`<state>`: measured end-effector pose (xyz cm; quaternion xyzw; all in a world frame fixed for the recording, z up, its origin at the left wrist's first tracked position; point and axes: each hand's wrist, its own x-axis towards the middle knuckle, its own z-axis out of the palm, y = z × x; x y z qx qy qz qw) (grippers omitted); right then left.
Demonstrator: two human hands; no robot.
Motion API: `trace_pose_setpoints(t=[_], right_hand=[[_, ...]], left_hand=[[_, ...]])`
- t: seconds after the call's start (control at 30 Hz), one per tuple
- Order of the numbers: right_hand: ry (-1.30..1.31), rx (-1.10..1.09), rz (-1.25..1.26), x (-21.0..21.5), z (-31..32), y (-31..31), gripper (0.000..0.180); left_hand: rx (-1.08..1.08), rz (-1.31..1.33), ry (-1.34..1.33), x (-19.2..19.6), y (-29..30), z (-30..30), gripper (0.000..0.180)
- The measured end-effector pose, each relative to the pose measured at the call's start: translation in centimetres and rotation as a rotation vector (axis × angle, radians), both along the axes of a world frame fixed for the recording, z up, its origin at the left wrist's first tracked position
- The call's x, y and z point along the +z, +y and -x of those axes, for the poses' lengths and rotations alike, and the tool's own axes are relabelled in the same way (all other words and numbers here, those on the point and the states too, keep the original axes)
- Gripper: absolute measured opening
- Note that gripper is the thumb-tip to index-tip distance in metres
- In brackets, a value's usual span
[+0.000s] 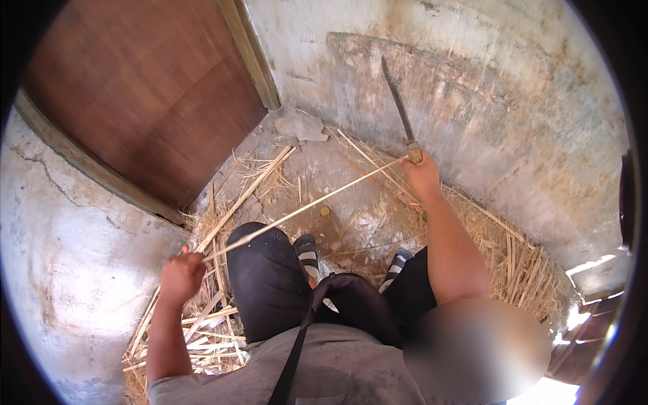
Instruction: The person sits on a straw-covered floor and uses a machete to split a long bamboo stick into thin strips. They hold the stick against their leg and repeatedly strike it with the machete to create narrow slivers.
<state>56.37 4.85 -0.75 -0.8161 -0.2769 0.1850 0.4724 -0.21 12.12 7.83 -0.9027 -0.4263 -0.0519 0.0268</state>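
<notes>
My right hand (422,177) is raised in front of me, closed around the wooden handle of a long dark knife (398,106) whose blade points up toward the wall. My left hand (181,277) grips the near end of a long thin pale cane strip (304,210). The strip runs diagonally across my raised left knee up to the right hand, where its far end touches the knife handle. I am seated, with dark trousers and striped sandals (308,255) below the strip.
Split cane and straw scraps (520,263) litter the concrete floor on both sides of my legs. A brown wooden door (145,88) stands at the upper left. A stained plaster wall (486,101) curves behind. A grey stone (302,126) lies by the door corner.
</notes>
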Motion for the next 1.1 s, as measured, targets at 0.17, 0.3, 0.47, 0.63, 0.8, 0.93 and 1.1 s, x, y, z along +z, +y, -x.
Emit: trace_pose_setpoints(t=[0.17,0.3,0.47,0.63,0.8,0.93,1.1], right_hand=[[-0.014,0.128,-0.173,3.1,1.4,-0.2,0.039],[0.118,0.273,-0.272,1.3,1.6,0.1,0.050],[0.382,0.503,-0.165,0.9,3.3,0.3,0.052],[0.624,0.625,-0.277,0.7,6.1,1.0,0.052],[0.723,0.670,-0.316,3.1,7.1,0.1,0.055],[0.680,0.662,-0.288,2.6,6.9,0.4,0.057],[0.645,0.599,-0.320,2.3,6.9,0.7,0.053]], left_hand=[[-0.213,-0.338,0.162,7.7,3.6,-5.5,0.011],[-0.384,-0.564,0.196,11.3,5.5,-10.3,0.001],[-0.546,-0.570,0.250,12.8,6.6,-16.9,0.007],[-0.647,-0.612,0.238,12.6,6.6,-23.0,0.005],[-0.654,-0.698,0.119,11.2,7.3,-26.3,0.014],[-0.650,-0.679,0.098,11.1,7.2,-28.4,0.018],[-0.699,-0.704,0.015,11.1,6.7,-30.3,0.019]])
